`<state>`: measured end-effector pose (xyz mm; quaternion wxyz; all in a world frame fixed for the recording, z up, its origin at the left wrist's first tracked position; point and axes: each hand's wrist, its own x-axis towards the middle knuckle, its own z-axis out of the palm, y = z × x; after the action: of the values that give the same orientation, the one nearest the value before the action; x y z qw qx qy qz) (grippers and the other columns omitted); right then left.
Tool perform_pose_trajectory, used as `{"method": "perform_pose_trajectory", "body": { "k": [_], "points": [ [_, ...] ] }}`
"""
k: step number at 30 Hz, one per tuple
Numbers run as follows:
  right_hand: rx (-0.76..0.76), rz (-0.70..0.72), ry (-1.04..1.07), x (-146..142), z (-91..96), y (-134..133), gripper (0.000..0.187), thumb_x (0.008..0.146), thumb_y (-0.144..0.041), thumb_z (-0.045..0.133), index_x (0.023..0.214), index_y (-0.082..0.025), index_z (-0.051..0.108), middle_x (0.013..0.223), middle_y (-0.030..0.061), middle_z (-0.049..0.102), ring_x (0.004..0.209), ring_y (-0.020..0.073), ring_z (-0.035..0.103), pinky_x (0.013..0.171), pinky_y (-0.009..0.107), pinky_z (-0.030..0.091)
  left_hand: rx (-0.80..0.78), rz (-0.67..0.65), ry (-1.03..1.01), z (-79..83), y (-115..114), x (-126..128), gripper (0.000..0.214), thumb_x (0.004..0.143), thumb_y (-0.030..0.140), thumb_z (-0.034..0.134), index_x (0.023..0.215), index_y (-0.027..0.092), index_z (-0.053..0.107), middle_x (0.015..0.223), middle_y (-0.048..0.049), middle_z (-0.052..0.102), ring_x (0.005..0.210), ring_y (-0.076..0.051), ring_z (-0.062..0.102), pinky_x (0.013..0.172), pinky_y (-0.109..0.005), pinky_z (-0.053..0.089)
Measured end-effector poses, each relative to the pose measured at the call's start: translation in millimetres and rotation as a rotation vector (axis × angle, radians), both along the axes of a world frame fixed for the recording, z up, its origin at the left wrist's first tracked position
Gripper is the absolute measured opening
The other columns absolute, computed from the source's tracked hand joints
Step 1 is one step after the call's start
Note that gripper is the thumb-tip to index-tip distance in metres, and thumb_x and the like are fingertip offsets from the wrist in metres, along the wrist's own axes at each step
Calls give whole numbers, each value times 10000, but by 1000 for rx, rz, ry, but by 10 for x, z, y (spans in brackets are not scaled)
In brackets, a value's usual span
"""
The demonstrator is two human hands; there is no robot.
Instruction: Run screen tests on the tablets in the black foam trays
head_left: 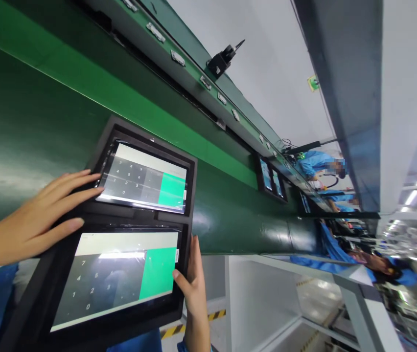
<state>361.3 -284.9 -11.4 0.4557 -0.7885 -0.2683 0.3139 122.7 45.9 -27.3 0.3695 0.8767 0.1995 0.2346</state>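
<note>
Bare left hand (47,215) rests extended fingers on a flat black tablet with green-and-grey keypad screen (138,178), bare right hand (194,286), apart, clamps a black rectangular tray (193,188) opposite, matching second tablet (120,274) between both hands.

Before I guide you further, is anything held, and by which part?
The right hand holds the black tray by its right side, beside the lower tablet; the left hand lies over its left side, grip unclear.
</note>
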Motion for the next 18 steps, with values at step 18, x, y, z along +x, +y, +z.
{"method": "perform_pose_trajectory", "body": {
  "k": [18],
  "points": [
    [-38,26,-88,-80,21,31,936,901,-420,684,1611,-397,74,1702,-60,80,1575,235,45,1278,488,68,-233,85,102,91,-695,-476,577,825,537,440,1383,649,350,1571,193,330,1502,-319,266,1276,-492,179]
  ]
}}
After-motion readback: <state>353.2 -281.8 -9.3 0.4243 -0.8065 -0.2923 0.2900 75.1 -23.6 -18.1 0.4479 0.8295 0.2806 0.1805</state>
